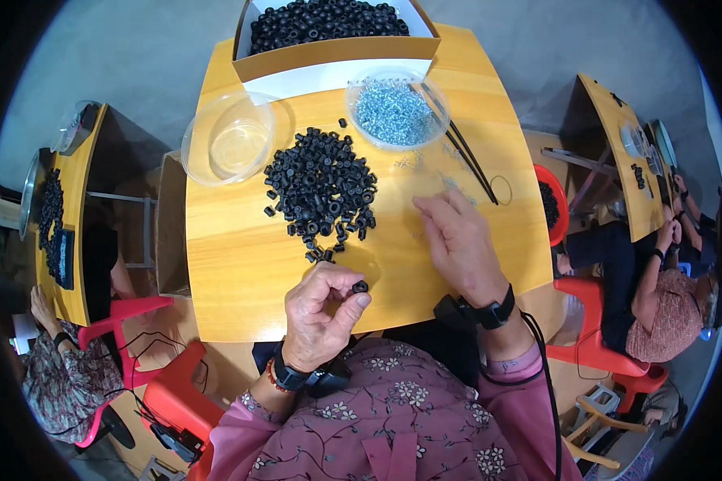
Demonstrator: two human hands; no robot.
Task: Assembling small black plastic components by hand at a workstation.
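Left hand (317, 311) pinches a black piece (360, 286); right hand (464, 252), grip impossible to tell, has a bowl (395, 147) at eleven o'clock.

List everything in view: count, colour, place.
Table: one, yellow, centre
Open box: one, white and brown, far edge
Black cylinders: many, black, heaped mid-table
Left tub: one, clear, left of heap
Right tub: one, clear, beyond heap, right
Bits: many, pale blue, in right tub
Thin sticks: two, black, beside right tub
Bowl: one, red, right of table
Carton: one, brown, left of table
Side tables: two, yellow, both sides
Stools: several, red and pink, both sides
Other people: at least two, patterned tops, both sides
Wristbands: two, black, wrists
Left hand: one, pink-sleeved, pinching one black piece
Right hand: one, pink-sleeved, over table
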